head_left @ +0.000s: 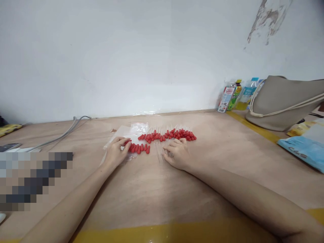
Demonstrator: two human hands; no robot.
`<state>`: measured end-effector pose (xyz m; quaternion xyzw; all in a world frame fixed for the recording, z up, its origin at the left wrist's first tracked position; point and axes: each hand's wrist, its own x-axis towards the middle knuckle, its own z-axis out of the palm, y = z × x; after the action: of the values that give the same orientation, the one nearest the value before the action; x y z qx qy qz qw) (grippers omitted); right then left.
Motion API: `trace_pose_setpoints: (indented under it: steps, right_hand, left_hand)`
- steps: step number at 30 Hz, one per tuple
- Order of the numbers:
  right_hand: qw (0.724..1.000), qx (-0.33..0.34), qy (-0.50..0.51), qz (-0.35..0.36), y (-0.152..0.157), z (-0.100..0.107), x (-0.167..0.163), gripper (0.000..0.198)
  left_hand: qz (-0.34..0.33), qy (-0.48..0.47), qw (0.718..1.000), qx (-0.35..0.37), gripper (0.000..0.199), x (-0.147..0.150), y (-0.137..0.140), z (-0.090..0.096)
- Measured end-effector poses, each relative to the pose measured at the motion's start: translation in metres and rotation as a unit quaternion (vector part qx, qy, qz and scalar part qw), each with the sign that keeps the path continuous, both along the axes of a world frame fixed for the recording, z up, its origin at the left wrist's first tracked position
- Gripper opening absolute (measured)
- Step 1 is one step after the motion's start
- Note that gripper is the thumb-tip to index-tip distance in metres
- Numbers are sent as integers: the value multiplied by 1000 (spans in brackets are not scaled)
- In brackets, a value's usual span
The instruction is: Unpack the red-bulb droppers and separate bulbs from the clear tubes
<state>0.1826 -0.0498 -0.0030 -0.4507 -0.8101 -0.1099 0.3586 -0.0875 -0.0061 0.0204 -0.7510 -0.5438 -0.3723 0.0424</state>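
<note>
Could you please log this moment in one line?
left hand: at red bulbs; right hand: at clear tubes; farther back: red-bulbed tubes

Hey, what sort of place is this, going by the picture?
Probably an indoor workspace, perhaps a small workshop: a wood-toned table against a patchy wall, with many red-bulbed droppers laid out and drink bottles off to the right.

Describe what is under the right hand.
Thin clear tubes on the tabletop appear to run beneath the right hand; their covered parts and anything under the palm cannot be seen.
</note>
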Motion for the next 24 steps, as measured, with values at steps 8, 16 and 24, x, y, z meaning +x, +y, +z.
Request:
trace_pose_setpoints:
  steps: [8, 16, 24]
  right_hand:
    - [999, -24, -29, 19, -6, 6, 1, 33]
    - [1000, -14, 1, 24, -5, 4, 3, 37]
    - [999, 5, 43, 7, -3, 1, 4, 26]
  left_hand:
    - [-21, 59, 998, 33, 27, 3, -4, 1]
    - [36, 132, 990, -18, 28, 15, 23, 22]
    - [106, 199, 941, -252, 29, 39, 69, 41]
